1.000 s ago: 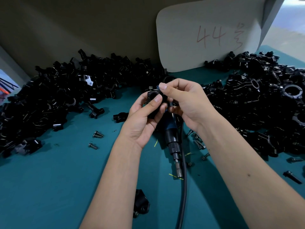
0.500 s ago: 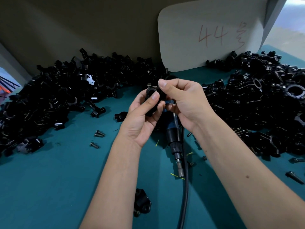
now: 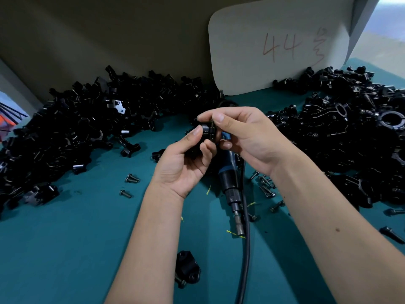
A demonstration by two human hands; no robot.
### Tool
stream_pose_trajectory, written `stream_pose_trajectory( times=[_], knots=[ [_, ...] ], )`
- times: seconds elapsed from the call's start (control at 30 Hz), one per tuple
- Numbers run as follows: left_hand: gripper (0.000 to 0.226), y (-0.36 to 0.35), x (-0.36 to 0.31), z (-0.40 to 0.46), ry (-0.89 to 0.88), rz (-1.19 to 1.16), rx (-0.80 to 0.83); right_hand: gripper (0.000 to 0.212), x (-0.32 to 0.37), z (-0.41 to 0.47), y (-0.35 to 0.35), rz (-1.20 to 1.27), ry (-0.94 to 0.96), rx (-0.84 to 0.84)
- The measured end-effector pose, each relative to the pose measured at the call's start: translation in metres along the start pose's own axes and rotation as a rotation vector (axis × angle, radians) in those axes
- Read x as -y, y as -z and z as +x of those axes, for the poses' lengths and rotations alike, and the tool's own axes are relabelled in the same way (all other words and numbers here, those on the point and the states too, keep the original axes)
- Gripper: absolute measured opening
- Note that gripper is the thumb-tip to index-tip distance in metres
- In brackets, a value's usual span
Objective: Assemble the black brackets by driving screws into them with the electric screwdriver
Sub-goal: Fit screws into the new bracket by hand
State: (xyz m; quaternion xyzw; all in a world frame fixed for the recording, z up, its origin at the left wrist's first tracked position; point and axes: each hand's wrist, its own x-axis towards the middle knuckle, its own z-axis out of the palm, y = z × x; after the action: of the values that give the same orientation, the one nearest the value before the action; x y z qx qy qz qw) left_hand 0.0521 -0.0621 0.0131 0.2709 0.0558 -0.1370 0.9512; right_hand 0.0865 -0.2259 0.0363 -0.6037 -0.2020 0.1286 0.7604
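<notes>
A: Two hands up front, both on one small black metal bracket (image 3: 207,131). Left hand (image 3: 186,159) grasps it from below, thumb pressed on its side. Right hand (image 3: 247,137) pinches its top edge with thumb and forefinger, other fingers curled behind it.

B: Bracket location?

A: Held above the teal table mat (image 3: 65,249), mid-frame, between the two heaps. Whether a screw is seated in it, cannot tell, too dark and small.

B: Screwdriver?

A: Blue-and-black corded electric screwdriver (image 3: 230,183) lies on the mat under the hands, bit pointing toward the person, black cable (image 3: 246,249) running down out of view. Nobody's gripping it.

B: Progress?

A: Early to middle, I'd judge. Big heap of loose black bracket parts on the left (image 3: 76,128), another heap on the right (image 3: 350,139); can't tell which is finished stock. One black bracket with a bolt beside it (image 3: 188,268) sits near the bottom edge. Loose dark steel screws (image 3: 131,178) left of the left wrist, more screws (image 3: 266,187) by the right wrist.

B: What's left?

A: Probably fit the halves, seat a screw, pick up the driver, drive it. Plenty of parts remain.
</notes>
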Motion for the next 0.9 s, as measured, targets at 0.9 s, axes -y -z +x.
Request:
stream_pose_trajectory(
  times=[0.9],
  knots=[
    [0.022,0.001,0.000,0.006,0.009,0.169,0.119,0.015,-0.011,0.005,-0.011,-0.122,0.084,-0.163]
  ],
)
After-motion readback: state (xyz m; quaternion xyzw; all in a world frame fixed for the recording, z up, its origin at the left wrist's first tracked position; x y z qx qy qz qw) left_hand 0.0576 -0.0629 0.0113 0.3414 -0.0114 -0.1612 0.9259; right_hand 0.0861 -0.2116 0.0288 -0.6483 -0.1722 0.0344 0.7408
